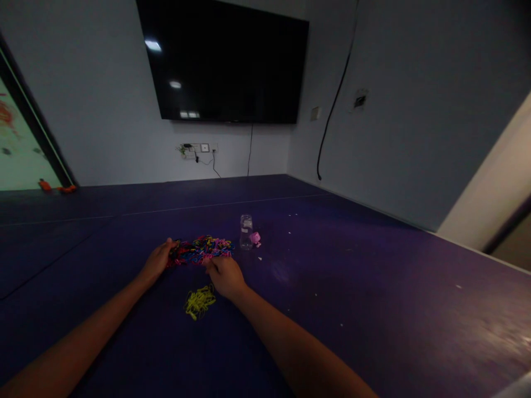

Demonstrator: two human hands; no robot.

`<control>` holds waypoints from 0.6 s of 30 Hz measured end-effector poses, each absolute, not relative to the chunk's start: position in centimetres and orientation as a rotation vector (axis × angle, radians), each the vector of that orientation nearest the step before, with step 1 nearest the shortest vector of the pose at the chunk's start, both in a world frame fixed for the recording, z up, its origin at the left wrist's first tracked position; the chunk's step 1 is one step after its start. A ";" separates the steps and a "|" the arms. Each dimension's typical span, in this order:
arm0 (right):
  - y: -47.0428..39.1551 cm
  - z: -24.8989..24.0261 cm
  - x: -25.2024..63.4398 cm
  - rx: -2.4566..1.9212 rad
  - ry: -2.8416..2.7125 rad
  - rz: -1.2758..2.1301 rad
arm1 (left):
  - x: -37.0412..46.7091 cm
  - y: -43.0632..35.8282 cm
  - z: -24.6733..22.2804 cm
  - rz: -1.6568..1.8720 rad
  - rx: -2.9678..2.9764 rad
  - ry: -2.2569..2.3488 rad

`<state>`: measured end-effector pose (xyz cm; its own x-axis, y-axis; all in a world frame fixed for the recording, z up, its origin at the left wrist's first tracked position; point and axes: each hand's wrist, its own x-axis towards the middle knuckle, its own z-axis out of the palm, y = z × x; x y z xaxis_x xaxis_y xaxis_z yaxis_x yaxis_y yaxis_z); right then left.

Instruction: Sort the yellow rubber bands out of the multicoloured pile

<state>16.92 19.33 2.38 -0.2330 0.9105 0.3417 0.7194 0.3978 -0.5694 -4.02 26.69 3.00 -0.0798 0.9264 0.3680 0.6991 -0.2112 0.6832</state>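
On the purple floor (352,265), inside its far edge, yellow loops (199,302) lie separated, the heap (203,249) seems unsorted, and whether left hand (159,260) or right hand (226,276) fingers grip is unclear.

The heap (202,249) lies left of the bottle (246,236), behind the loop clump (199,302).

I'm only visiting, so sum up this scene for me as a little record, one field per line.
Left hand: at the left end of a tangled multicoloured pile of thin loops
Right hand: at that pile's near right edge; its grip is unclear
Nearer the person: small yellow-green heap of loops
Right of the pile: upright clear bottle, small pink object beside it
Surface: flat dark purple
Wall: large black flat screen
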 end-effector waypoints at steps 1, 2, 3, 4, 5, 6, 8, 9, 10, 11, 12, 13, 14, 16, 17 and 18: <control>19.3 2.4 16.9 -1.382 -2.022 0.390 | -4.2 26.8 2.9 1.166 1.875 1.753; 19.3 2.3 16.9 -1.373 -2.019 0.390 | -4.3 26.9 2.7 1.171 1.822 1.734; 19.3 2.3 16.9 -1.365 -2.015 0.389 | -4.4 27.0 2.6 1.195 1.766 1.722; 19.4 2.3 17.0 -1.358 -2.013 0.389 | -4.5 27.0 2.5 1.238 1.718 1.722; 19.4 2.2 17.0 -1.353 -2.014 0.389 | -4.6 27.1 2.4 1.290 1.679 1.725; 19.4 2.2 17.0 -1.351 -2.016 0.388 | -4.6 27.1 2.4 1.342 1.655 1.729; 19.4 2.2 17.0 -1.355 -2.022 0.387 | -4.7 26.9 2.5 1.431 1.649 1.742; 19.5 2.1 17.0 -1.358 -2.023 0.389 | -4.6 26.8 2.6 1.467 1.662 1.754; 19.5 2.1 17.0 -1.360 -2.024 0.391 | -4.5 26.6 2.8 1.498 1.683 1.763; 19.5 2.1 17.0 -1.361 -2.024 0.391 | -4.4 26.3 3.1 1.521 1.714 1.763; 19.6 2.1 17.0 -1.361 -2.023 0.393 | -4.2 25.9 3.4 1.543 1.749 1.753; 19.6 2.1 17.0 -1.362 -2.020 0.394 | -4.0 25.5 3.7 1.553 1.793 1.724; 19.7 2.1 17.0 -1.362 -2.017 0.396 | -3.7 25.1 4.0 1.537 1.857 1.676; 19.8 2.0 17.0 -1.359 -2.008 0.399 | -2.8 24.0 4.8 1.469 2.008 1.561; 19.8 2.0 17.0 -1.358 -2.002 0.401 | -2.2 23.3 5.1 1.406 2.082 1.481; 19.9 2.0 17.0 -1.359 -1.998 0.401 | -1.6 22.7 5.4 1.321 2.157 1.387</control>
<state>16.97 19.87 1.97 -0.2248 0.9055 0.3600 0.6966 0.4076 -0.5904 -1.61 22.68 5.39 0.1326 0.8234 0.5517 0.5909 -0.5126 0.6230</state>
